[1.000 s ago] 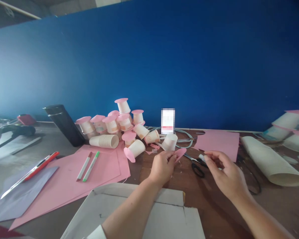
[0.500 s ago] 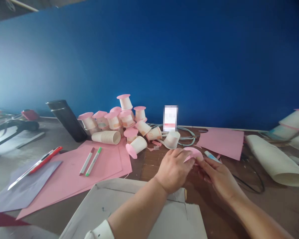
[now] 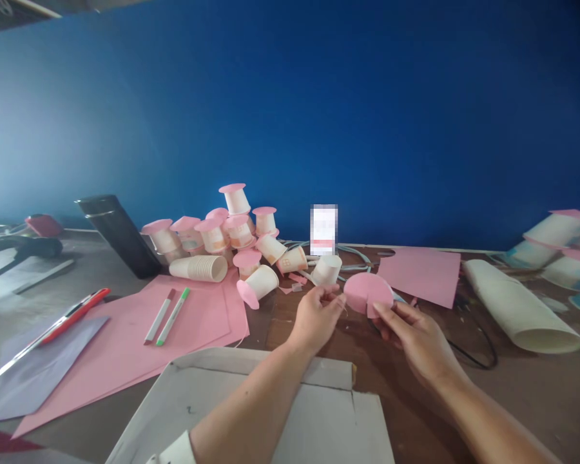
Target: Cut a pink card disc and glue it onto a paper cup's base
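Note:
A round pink paper disc (image 3: 365, 290) with a slit at its lower edge is pinched between the thumb and fingers of my right hand (image 3: 410, 328). Just left of the disc, apart from it, my left hand (image 3: 316, 319) has its fingertips pressed together. Whatever they hold, if anything, is too small to name. Behind my left fingers an upside-down white paper cup (image 3: 327, 269) stands on the brown table. A glue stick (image 3: 400, 298) lies partly hidden behind my right hand.
Cups with pink paper discs (image 3: 236, 225) are piled back left, beside a cup stack (image 3: 200, 268). Two markers (image 3: 173, 316) lie on pink paper (image 3: 125, 361); a red cutter (image 3: 75, 316) lies left. White cardboard (image 3: 241, 412) is in front, a paper roll (image 3: 522, 306) right.
My left hand has moved left, off the pink disc. The disc, in my right hand, now faces me and shows its slit. The view has shifted slightly to the right.

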`<state>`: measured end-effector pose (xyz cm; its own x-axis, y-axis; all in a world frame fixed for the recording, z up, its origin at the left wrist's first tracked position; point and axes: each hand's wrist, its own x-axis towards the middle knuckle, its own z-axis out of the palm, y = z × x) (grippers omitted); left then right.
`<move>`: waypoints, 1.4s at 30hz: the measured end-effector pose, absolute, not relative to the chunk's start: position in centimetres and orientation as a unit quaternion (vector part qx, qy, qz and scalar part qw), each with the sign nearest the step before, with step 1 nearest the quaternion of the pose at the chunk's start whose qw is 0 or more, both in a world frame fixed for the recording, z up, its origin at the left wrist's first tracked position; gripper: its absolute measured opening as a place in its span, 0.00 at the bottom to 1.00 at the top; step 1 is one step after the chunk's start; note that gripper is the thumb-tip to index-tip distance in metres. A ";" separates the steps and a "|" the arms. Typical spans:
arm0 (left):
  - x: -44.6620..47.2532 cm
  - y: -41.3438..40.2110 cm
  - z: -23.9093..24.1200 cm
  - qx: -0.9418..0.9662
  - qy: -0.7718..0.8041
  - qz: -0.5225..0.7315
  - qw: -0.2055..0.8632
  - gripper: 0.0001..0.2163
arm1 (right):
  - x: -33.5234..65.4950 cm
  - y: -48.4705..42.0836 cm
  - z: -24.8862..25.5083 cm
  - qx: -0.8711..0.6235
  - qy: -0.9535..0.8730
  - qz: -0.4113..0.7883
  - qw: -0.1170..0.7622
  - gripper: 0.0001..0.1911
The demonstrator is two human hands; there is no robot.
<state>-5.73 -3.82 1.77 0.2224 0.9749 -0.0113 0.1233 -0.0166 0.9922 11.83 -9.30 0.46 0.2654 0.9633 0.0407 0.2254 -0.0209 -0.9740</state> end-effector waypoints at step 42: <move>-5.3 -4.0 1.2 0.398 0.374 0.321 0.774 0.16 | 10.9 -9.5 1.5 -0.656 -0.534 0.258 0.466 0.20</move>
